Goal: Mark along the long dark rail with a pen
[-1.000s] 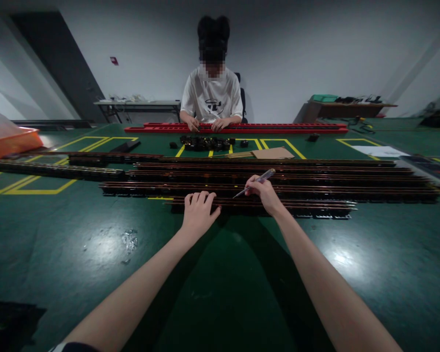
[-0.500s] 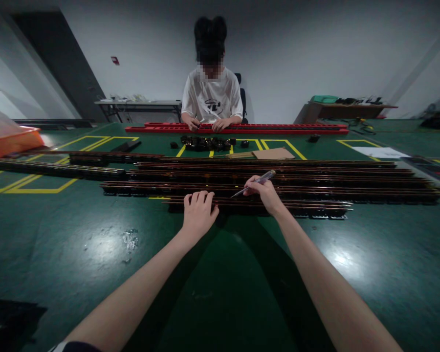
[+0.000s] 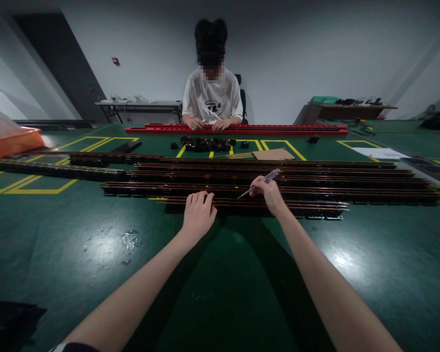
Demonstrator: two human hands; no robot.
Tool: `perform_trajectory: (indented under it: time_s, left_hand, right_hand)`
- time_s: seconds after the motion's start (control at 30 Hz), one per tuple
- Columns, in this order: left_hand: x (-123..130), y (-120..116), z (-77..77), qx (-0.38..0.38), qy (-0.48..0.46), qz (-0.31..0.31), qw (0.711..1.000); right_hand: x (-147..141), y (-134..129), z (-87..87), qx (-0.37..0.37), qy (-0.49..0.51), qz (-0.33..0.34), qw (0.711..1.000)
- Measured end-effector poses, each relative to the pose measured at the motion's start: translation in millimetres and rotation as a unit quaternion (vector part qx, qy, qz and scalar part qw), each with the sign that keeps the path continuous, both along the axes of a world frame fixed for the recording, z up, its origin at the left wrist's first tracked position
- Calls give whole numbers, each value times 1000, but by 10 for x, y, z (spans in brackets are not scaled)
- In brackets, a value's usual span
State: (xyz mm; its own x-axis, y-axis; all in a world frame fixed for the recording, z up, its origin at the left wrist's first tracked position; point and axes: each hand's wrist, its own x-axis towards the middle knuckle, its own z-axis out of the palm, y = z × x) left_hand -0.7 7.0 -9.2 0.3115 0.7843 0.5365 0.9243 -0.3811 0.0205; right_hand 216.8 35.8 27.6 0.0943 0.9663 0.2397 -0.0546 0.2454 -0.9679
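Note:
My left hand [image 3: 199,213] is closed on the nearest long dark strip [image 3: 297,207], its fingers over the top and the thumb at the near side. This strip has copper-coloured edges and lies lengthwise across my front. In my right hand [image 3: 269,193] is a slim pointed tool [image 3: 272,174] that looks like a thin screwdriver with a pale handle. It slants down to the left, its tip near the top of the nearest strip. Whether the tip touches the strip, I cannot tell. Several similar strips [image 3: 352,178] lie side by side just beyond my hands.
A co-worker [image 3: 212,95] sits opposite, hands on long red rails [image 3: 289,129]. Between us are small black parts [image 3: 205,143] and a piece of cardboard [image 3: 274,154]. An orange bin [image 3: 12,142] stands at left, white paper [image 3: 379,152] at right. Another dark piece [image 3: 11,318] lies near left.
The nearest strip has slid slightly left. My right hand and the pointed tool have moved a little to the right, while my left hand stays almost in place on the strip.

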Motion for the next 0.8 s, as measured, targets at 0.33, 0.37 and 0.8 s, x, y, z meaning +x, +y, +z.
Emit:
perform_trajectory:
  time_s: [0.33,0.37,0.8]
  left_hand:
    - [-1,4,-23,8,10,-22,1000]
    - [-1,3,-24,10,11,-24,1000]
    - [-5,6,-18,-2,6,-37,999]
  right_hand:
    - [25,9,-61,17,20,-26,999]
    - [34,16,-71,21,23,-29,999]
    - [65,35,-108,32,35,-53,997]
